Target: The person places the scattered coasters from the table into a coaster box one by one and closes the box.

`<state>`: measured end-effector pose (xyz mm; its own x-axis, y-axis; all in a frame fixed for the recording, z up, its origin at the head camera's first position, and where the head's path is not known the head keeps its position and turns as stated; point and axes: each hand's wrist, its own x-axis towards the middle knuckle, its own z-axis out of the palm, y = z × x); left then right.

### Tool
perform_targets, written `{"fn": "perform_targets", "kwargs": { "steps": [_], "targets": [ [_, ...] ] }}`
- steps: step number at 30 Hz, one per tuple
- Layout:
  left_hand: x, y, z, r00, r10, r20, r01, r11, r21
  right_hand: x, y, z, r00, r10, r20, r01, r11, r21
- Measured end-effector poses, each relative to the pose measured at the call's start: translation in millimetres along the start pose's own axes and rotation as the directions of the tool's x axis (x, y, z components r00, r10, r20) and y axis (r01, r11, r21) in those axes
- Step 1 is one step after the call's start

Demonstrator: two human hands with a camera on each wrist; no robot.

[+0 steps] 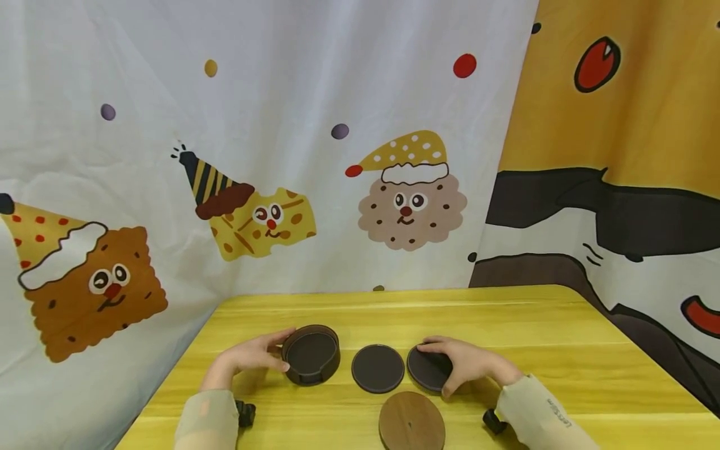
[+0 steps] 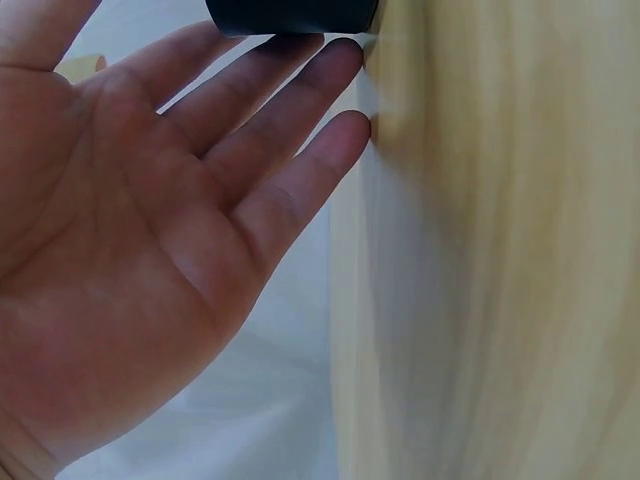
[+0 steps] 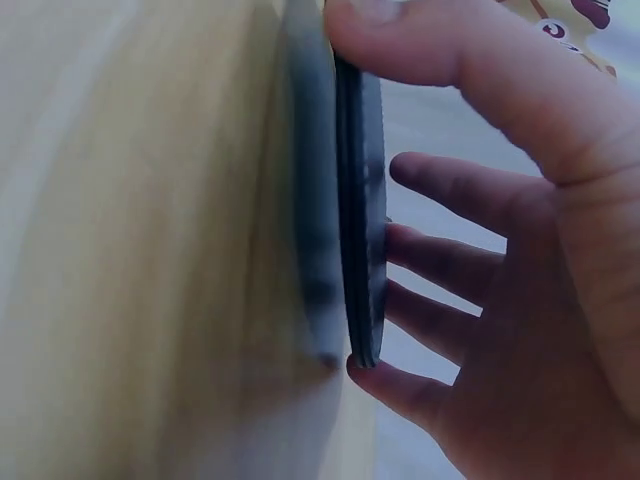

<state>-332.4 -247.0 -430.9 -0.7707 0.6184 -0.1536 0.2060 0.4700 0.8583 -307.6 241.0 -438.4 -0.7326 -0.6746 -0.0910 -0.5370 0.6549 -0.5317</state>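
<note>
In the head view my left hand [image 1: 255, 354] holds the left side of a round, dark coaster holder [image 1: 311, 379] with a notch in its front wall. Its thumb is at the front left, its fingers farther back. The left wrist view shows several fingers [image 2: 270, 190] fairly straight beside the holder [image 2: 290, 15]. My right hand [image 1: 469, 362] grips a small stack of round black coasters [image 1: 425, 369] by the edges, thumb opposite the fingers. In the right wrist view the stack [image 3: 362, 220] stands close to the tabletop; whether it touches cannot be told.
Between the hands lies another round black coaster [image 1: 378, 369]. A round brown wooden disc [image 1: 412, 422] is nearer the front. All are on a yellow wood-grain table [image 1: 315, 425]. A printed cloth [image 1: 315, 94] hangs behind the table.
</note>
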Motion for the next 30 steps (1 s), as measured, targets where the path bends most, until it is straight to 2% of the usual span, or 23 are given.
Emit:
{"fn": "perform_targets", "kwargs": {
  "steps": [8,30],
  "targets": [
    [2.2,1.0,-1.0,1.0,0.005,-0.009,-0.005,0.999,0.032,-4,0,-13,0.999,0.002,-0.043,-0.003,1.0,-0.021],
    [0.9,-0.3,-0.2,1.0,-0.015,-0.006,0.015,1.0,-0.003,2,-27,-58,0.994,-0.044,-0.098,0.032,0.993,-0.116]
  ]
}}
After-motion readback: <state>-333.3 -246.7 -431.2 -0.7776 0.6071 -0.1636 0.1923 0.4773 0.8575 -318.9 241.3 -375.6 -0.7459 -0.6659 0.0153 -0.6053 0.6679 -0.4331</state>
